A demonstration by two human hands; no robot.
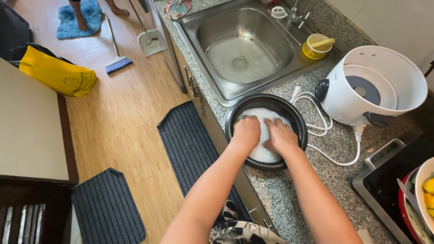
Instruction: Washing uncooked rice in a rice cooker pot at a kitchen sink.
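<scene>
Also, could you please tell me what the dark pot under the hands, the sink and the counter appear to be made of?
The pot looks like dark-coated metal with a smooth satin rim; both hands, left and right, are in its milky water. The sink appears to be brushed stainless steel, grey with soft reflections. The counter looks like polished speckled granite, though it could be an imitation.

Home kitchen: steel sink (pixel 212 34), granite counter (pixel 275 194), rice cooker (pixel 375 86), wooden floor (pixel 122 117).

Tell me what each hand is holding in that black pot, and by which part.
Cannot be told: left hand and right hand are sunk in the milky water of the black pot, fingers hidden.
</scene>
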